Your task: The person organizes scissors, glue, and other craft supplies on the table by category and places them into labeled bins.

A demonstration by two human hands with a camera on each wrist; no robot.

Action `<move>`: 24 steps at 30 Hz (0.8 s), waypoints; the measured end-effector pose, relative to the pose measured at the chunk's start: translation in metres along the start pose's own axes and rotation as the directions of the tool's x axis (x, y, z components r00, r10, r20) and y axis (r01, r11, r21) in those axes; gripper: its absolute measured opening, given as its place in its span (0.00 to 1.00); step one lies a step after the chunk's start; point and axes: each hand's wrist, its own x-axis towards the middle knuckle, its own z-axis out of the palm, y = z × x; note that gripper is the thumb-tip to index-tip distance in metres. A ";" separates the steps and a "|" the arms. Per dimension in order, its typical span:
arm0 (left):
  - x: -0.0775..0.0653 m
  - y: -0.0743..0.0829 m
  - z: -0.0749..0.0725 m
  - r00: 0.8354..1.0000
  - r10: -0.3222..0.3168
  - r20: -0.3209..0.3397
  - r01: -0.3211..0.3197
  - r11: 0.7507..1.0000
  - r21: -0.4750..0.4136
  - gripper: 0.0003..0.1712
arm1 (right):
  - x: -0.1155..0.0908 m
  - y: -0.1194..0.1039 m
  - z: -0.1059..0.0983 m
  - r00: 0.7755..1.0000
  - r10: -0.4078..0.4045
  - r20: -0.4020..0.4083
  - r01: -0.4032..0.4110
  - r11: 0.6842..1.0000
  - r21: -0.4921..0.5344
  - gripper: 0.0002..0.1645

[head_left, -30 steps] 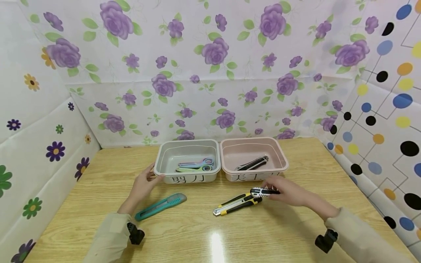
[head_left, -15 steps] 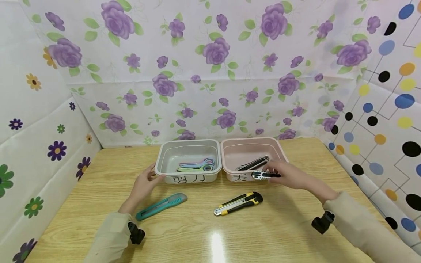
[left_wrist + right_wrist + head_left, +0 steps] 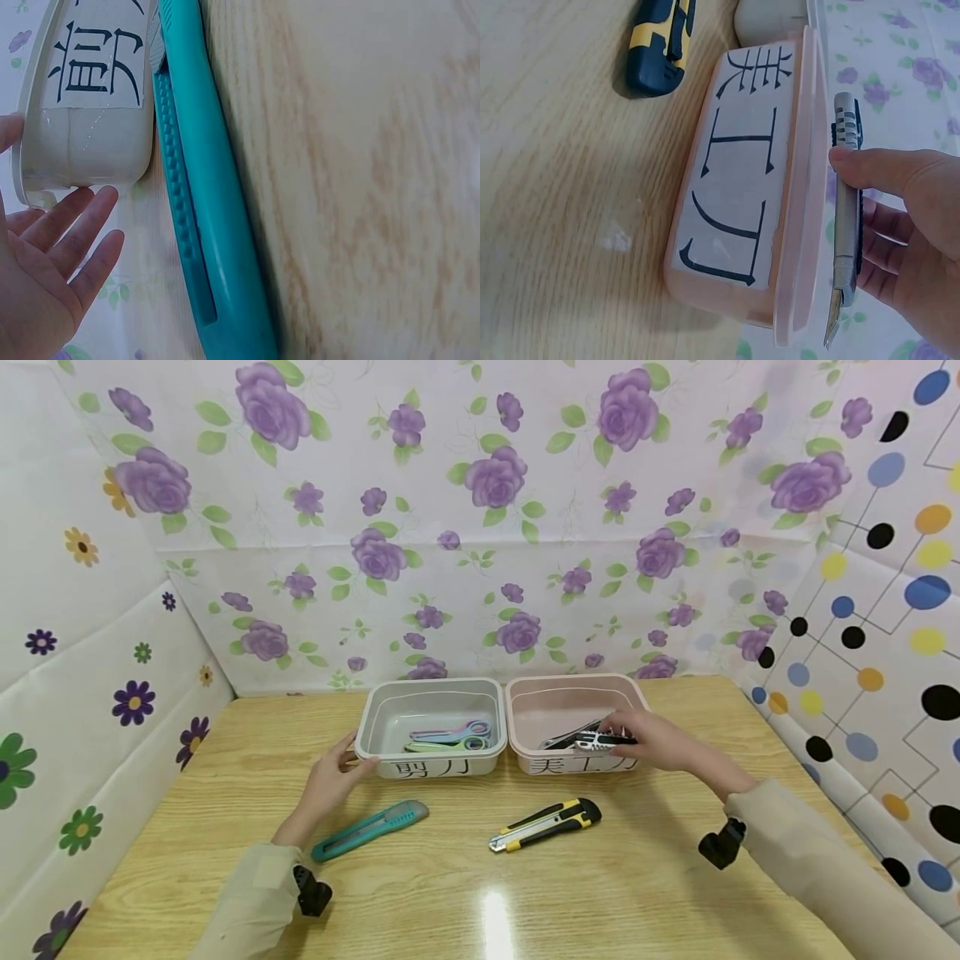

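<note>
Purple-rose cloth (image 3: 480, 518) hung across top of head view, creased sideways. White cloth with multicoloured flowers (image 3: 105, 643) covered left edge; polka-dot cloth (image 3: 888, 643) with linking lines filled right edge. Wood-grain tabletop (image 3: 405, 893) spread below, glare streak (image 3: 497, 927) at bottom centre.

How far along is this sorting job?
Apparently done: scissors lie in the gray bin, at least one dark cutter in the pink bin. In hand: the right hand holds a white-and-black cutter at the pink bin's opening. Apparently left: the teal cutter and the yellow-and-black cutter, both on the table.
</note>
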 end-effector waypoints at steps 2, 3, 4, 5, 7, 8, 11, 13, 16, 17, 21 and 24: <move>0.000 0.000 0.000 1.000 0.003 0.001 -0.003 1.000 0.001 0.41 | 0.002 0.002 0.000 1.000 0.009 -0.001 -0.009 1.000 0.007 0.16; 0.000 0.000 0.000 1.000 0.004 -0.001 -0.004 1.000 0.002 0.41 | 0.003 0.003 0.000 1.000 0.014 -0.004 -0.014 1.000 0.011 0.16; 0.000 0.000 0.000 1.000 0.006 -0.001 -0.006 1.000 0.004 0.41 | 0.004 0.004 0.000 1.000 0.021 -0.004 -0.021 1.000 0.018 0.16; 0.000 0.000 0.000 1.000 0.006 -0.001 -0.006 1.000 0.004 0.41 | 0.006 0.005 0.000 1.000 0.025 -0.005 -0.025 0.999 0.022 0.16; 0.000 0.000 0.000 1.000 0.008 -0.004 -0.008 1.000 0.008 0.41 | 0.008 0.006 0.001 1.000 0.027 -0.009 -0.027 0.999 0.023 0.16; 0.000 0.000 0.000 1.000 0.007 -0.005 -0.007 1.000 0.012 0.41 | 0.009 0.007 0.002 1.000 0.027 -0.011 -0.027 0.999 0.021 0.15; -0.001 0.000 0.000 1.000 0.003 -0.007 -0.003 1.000 0.011 0.41 | 0.014 0.010 0.005 0.999 0.033 -0.012 -0.033 0.999 0.007 0.14; -0.001 0.000 0.000 1.000 0.002 -0.003 -0.002 1.000 0.010 0.41 | 0.018 0.011 0.007 0.999 0.037 -0.017 -0.037 0.999 -0.008 0.14; -0.001 -0.001 -0.001 1.000 0.006 0.002 -0.006 1.000 0.003 0.42 | 0.023 0.015 0.009 0.999 0.038 -0.029 -0.039 0.999 -0.035 0.13; 0.000 -0.001 -0.001 1.000 0.009 0.000 -0.009 1.000 0.000 0.41 | 0.024 0.016 0.010 0.999 0.035 -0.033 -0.036 0.998 -0.042 0.13; 0.000 -0.002 0.000 1.000 0.018 -0.008 -0.018 1.000 -0.002 0.40 | 0.031 0.019 0.013 0.999 0.027 -0.036 -0.029 0.998 -0.058 0.12; 0.000 -0.002 0.001 1.000 0.020 -0.010 -0.020 1.000 -0.001 0.40 | 0.035 0.021 0.017 0.999 -0.005 -0.042 0.002 0.997 -0.071 0.12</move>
